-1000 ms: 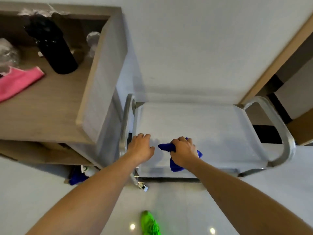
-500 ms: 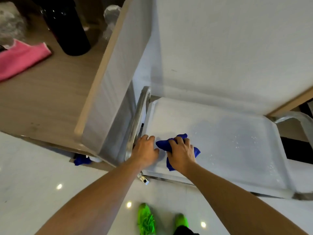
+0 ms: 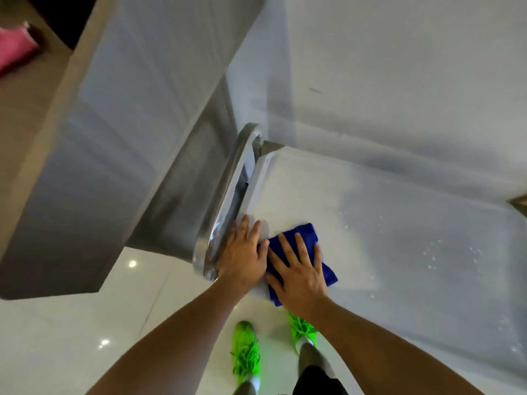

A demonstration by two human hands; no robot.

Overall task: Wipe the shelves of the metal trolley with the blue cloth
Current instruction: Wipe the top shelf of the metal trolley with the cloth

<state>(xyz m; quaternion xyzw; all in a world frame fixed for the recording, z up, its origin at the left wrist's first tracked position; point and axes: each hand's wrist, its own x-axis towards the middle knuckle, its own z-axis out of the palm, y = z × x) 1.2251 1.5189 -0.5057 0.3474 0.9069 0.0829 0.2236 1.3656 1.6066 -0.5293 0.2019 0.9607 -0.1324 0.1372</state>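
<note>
The metal trolley's top shelf (image 3: pixel 399 238) fills the right half of the view, with water droplets on its right part. Its curved steel handle (image 3: pixel 225 201) runs along the left side. A blue cloth (image 3: pixel 302 238) lies flat on the shelf's near left corner. My right hand (image 3: pixel 299 272) presses flat on the cloth with fingers spread. My left hand (image 3: pixel 242 252) rests on the shelf's left edge beside the handle, touching the cloth's left side.
A grey cabinet side panel (image 3: pixel 137 138) stands right next to the trolley's handle on the left. A pink cloth (image 3: pixel 14 52) lies on the wooden counter at the top left. My green shoes (image 3: pixel 245 352) stand on the glossy white floor below the shelf's edge.
The view has swung left and closer. My right hand has opened from bunching the cloth to pressing it flat with spread fingers. My left hand stays at the shelf's left edge.
</note>
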